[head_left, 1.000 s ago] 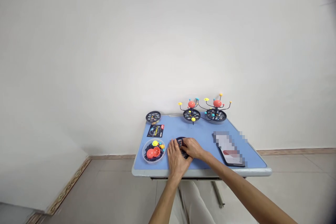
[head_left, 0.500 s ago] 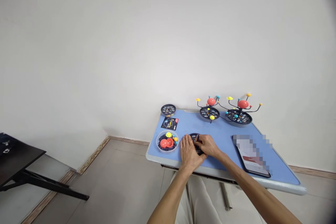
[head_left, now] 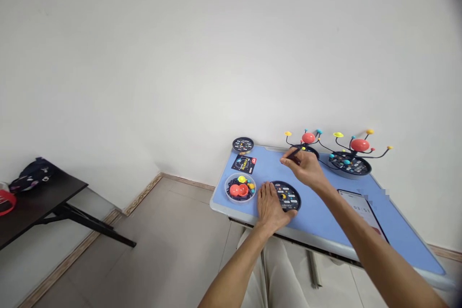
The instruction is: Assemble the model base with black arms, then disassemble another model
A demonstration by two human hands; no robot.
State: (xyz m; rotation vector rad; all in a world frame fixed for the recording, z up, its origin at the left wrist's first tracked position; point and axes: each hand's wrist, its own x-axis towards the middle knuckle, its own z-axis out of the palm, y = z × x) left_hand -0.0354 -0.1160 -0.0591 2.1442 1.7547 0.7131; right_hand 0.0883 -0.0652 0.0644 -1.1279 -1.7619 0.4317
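A round black disc (head_left: pixel 288 196) printed with small planets lies near the front edge of the blue table. My left hand (head_left: pixel 270 206) rests flat on its left side, fingers stretched out. Raised above and behind the disc, my right hand (head_left: pixel 305 166) pinches a small dark stick-like piece (head_left: pixel 296 152). To the left of my left hand stands a clear round tub (head_left: pixel 226 190) with dark sticks, two red half-shells (head_left: pixel 238 190) and small yellow, orange and blue balls. Behind the tub lies a black printed card (head_left: pixel 244 163).
Two planet models with red balls (head_left: pixel 308 138) (head_left: pixel 360 145) stand at the back right, arms spreading outward. Another round black tray (head_left: pixel 243 144) sits at the back left corner. A phone (head_left: pixel 363 209) lies at the right. A dark table (head_left: pixel 68 187) holds a bag (head_left: pixel 32 174).
My right hand has lifted off the disc, up and away, with the dark piece in its fingers. My left hand stays on the disc. The view has turned slightly left.
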